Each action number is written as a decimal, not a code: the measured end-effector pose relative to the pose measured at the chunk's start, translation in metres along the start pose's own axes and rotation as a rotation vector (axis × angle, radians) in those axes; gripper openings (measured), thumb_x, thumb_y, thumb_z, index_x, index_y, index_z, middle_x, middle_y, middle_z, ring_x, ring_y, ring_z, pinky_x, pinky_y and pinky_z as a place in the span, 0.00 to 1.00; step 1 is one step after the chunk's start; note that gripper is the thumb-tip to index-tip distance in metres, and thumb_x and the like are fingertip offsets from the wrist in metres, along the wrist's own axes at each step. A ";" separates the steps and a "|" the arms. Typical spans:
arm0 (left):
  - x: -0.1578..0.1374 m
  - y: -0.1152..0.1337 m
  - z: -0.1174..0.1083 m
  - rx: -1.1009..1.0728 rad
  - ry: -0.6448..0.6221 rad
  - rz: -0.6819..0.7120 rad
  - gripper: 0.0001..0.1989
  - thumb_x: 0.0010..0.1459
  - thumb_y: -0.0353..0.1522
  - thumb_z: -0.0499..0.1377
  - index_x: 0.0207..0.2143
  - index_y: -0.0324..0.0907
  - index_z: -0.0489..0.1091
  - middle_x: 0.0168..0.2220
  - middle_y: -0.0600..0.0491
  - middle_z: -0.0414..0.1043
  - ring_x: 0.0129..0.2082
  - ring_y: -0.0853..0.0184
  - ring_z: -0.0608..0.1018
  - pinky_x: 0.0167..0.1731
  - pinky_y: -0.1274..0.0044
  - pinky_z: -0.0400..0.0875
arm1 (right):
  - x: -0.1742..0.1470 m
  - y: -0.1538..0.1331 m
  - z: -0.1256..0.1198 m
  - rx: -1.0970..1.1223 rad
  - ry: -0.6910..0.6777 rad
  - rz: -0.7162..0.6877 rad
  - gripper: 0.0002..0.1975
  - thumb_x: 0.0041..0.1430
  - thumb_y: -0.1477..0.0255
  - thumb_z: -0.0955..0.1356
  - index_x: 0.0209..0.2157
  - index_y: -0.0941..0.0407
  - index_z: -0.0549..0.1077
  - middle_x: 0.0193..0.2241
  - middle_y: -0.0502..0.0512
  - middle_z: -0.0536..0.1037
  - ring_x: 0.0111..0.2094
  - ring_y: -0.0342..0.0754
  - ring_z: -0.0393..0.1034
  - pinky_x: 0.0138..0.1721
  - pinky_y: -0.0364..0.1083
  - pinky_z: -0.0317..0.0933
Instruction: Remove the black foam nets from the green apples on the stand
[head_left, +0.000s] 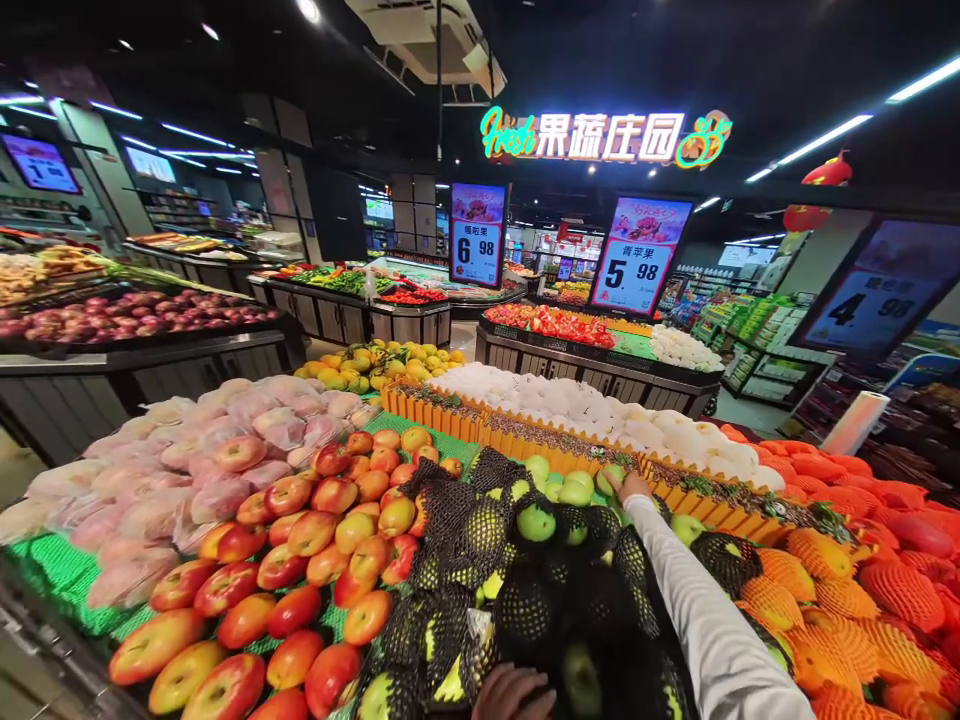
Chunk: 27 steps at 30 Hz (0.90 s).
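Note:
My right hand [631, 487] reaches far forward over the display, its fingers closed around a green apple [610, 478] at the back of the green apple pile. Bare green apples [576, 488] lie just left of it. At the bottom edge my left hand [514, 692] shows only in part, fingers stretched out, low over apples in black foam nets. It seems to hold nothing. Between my hands lie several netted green apples [529, 605], partly in dark shadow. A bare green apple [537, 522] sits on top of the nets.
Red-yellow apples [289, 560] and wrapped pale pink fruit [187, 450] spread to the left. An orange picket divider [555, 445] runs behind the apples, with white-wrapped fruit [600, 405] beyond. Orange-netted fruit [847, 610] lies right. Price screens [636, 255] hang above.

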<state>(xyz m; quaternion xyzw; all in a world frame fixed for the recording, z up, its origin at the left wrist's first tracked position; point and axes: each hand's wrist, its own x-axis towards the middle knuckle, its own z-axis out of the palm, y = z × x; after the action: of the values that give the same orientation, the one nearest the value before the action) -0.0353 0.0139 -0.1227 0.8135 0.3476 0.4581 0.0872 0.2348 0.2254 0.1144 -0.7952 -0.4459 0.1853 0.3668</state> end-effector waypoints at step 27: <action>0.084 0.033 -0.166 -0.058 -0.322 -0.126 0.32 0.60 0.41 0.56 0.65 0.48 0.53 0.64 0.47 0.59 0.64 0.54 0.57 0.64 0.57 0.52 | -0.327 0.176 -0.132 1.191 -0.365 0.505 0.24 0.50 0.55 0.70 0.48 0.49 0.74 0.38 0.56 0.82 0.31 0.54 0.78 0.28 0.51 0.75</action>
<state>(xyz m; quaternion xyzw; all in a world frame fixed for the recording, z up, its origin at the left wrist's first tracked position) -0.1245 0.0140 0.0444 0.8502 0.3660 0.3251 0.1936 0.2437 -0.1652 0.0593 -0.4929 -0.1227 0.6112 0.6070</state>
